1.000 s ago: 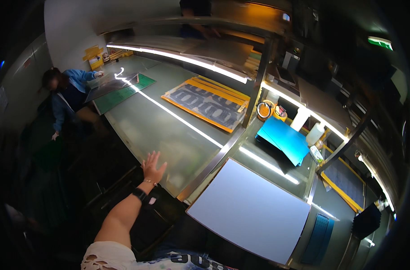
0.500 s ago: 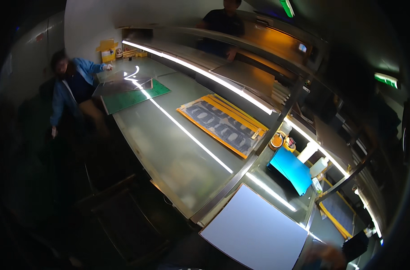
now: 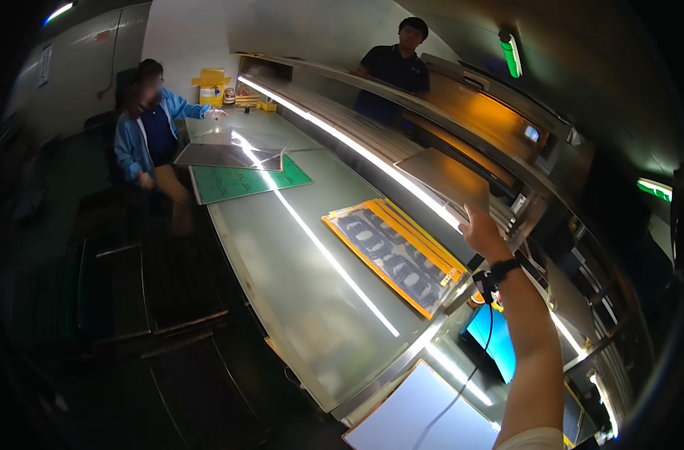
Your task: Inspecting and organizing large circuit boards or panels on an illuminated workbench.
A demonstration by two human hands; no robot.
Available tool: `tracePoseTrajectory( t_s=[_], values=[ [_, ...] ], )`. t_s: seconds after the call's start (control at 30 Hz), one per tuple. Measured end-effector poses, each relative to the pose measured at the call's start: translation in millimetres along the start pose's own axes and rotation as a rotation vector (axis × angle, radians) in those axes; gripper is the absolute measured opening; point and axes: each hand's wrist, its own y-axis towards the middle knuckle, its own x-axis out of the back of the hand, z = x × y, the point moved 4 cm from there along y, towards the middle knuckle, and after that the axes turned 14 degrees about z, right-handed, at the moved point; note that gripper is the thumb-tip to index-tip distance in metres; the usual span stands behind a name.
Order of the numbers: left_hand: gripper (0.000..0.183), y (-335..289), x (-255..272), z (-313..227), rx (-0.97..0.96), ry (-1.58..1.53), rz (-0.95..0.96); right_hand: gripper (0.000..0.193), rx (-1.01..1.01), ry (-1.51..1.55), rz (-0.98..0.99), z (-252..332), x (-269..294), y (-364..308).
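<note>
My right hand [image 3: 483, 234] is stretched forward to the shelf over the workbench, a black band round its wrist. It grips the near corner of a flat brown panel [image 3: 445, 176] lying on the shelf; some of its fingers are hidden. Below the forearm, a large white sheet [image 3: 413, 412] with a thin orange edge lies on the near bench. A bright blue sheet [image 3: 486, 337] is partly covered by the arm. Left of the hand, yellow-framed dark stencil-like panels [image 3: 387, 247] are stacked on the glass-topped bench [image 3: 274, 262]. My left hand is out of view.
A seated person in a blue jacket [image 3: 135, 139] handles a clear sheet over a green board [image 3: 237, 184] at the far left. Another person in dark clothing [image 3: 394, 71] stands behind the shelves. A light strip [image 3: 357, 154] runs along the shelf; a black cable [image 3: 477, 360] hangs near my arm.
My right hand has swung up from the lower right onto the brown panel's corner. The view has shifted, so the benches appear lower. The person behind the shelves shows more fully.
</note>
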Motion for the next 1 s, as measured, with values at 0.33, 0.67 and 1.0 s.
tracePoseTrajectory(
  t_s=[0.33, 0.67, 1.0],
  values=[
    [0.033, 3.2, 6.3, -8.9, 0.042, -0.006, 0.024, 0.025, -0.347, -0.028, -0.194, -59.4, -80.5, 57.8],
    [0.070, -8.3, 118.1, -299.7, -0.835, -1.006, 0.694, 0.032, 0.167, -0.041, -0.178, 137.6, 45.4, -100.4],
    [0.066, -50.7, 78.9, -392.6, -1.113, -1.482, 1.101, 0.058, 0.467, 0.274, 0.339, 282.6, -41.0, -207.5]
  ],
)
